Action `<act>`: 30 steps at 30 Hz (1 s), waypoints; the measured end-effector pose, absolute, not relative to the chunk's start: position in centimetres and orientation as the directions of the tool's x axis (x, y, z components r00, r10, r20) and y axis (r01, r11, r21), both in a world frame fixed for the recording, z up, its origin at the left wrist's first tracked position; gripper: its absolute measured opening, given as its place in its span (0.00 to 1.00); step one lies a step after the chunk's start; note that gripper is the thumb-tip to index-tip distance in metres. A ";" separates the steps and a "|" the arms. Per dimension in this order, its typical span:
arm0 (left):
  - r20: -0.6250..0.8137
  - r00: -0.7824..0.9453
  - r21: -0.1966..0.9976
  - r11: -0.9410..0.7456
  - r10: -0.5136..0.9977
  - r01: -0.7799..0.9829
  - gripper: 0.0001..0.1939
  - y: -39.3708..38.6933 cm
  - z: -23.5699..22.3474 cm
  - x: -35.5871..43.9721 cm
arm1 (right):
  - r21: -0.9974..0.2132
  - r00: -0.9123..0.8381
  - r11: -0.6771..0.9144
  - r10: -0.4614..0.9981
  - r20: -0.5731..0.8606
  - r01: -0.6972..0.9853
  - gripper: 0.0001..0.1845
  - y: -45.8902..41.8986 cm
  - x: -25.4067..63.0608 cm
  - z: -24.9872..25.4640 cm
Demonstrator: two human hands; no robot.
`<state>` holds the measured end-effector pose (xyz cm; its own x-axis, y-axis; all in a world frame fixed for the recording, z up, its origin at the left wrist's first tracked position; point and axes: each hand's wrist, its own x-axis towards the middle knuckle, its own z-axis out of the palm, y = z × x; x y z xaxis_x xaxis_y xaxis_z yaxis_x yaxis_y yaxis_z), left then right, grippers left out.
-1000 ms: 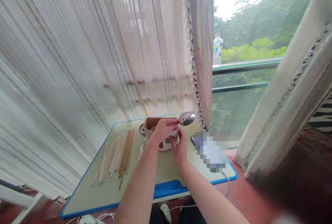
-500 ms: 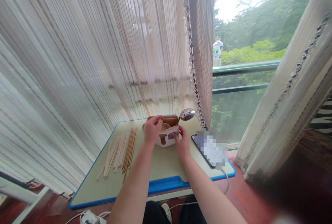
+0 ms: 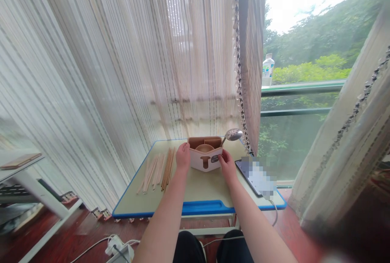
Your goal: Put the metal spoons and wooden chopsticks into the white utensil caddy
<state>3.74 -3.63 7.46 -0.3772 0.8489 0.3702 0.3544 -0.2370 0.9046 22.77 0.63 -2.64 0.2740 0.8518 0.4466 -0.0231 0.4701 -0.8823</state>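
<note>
A white storage box [image 3: 196, 161] with a brown, divided inside stands near the far edge of the table. Its front has a T-shaped cutout and a dark oval label. My left hand [image 3: 183, 157] grips the box's left side, fingers curled at the rim. On the opposite side, my right hand [image 3: 228, 164] holds the right front corner, thumb against the front near the label. A metal slotted spoon [image 3: 234, 134] leans out of the right end, bowl up. Left of the box lie several brown chopsticks [image 3: 168, 169] and several paler sticks [image 3: 154, 173].
The table [image 3: 201, 188] has a blue edge. A phone [image 3: 251, 177], partly blurred out, lies at the right with a cable [image 3: 275, 210] attached. Curtains [image 3: 195, 72] hang just behind the table. A power strip [image 3: 117, 246] is on the floor at lower left.
My left hand has moved from over the box's rim down to its left side. My right hand stays at the right corner. The whole view has shifted a little.
</note>
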 end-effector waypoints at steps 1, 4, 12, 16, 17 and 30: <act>0.358 -0.387 0.907 -0.218 0.850 0.359 0.19 -3.9 7.5 3.7 | -0.886 0.238 0.459 0.869 0.433 -0.064 0.29 0.6 22.9 -2.6; 0.351 -0.416 0.901 -0.182 0.839 0.394 0.20 -4.8 7.4 3.5 | -0.894 0.195 0.430 0.894 0.403 -0.128 0.29 0.5 23.2 -2.5; 0.453 -0.471 0.844 -0.193 0.757 0.501 0.23 -6.9 3.4 0.9 | -0.808 0.453 0.484 0.669 0.589 0.337 0.16 -1.8 22.7 -1.5; 0.499 -0.529 0.838 -0.227 0.687 0.497 0.23 -7.8 0.9 -0.9 | -0.617 0.261 0.658 0.564 0.784 0.433 0.10 -5.8 18.1 -0.7; 0.511 -0.536 0.831 -0.227 0.672 0.508 0.23 -8.1 0.5 -1.2 | -0.605 0.204 0.685 0.578 0.790 0.406 0.11 -6.7 16.5 -0.6; 0.379 -0.639 0.911 -0.149 0.670 0.385 0.22 -9.3 -0.9 -2.8 | -0.380 -0.414 0.574 0.805 0.425 0.725 0.12 -10.1 10.5 -1.0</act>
<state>-2.81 -9.25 -0.93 -0.6386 0.6696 0.3791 0.3847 -0.1488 0.9110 10.53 -10.08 -1.00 -0.4143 0.8047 0.4252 0.7255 0.5741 -0.3796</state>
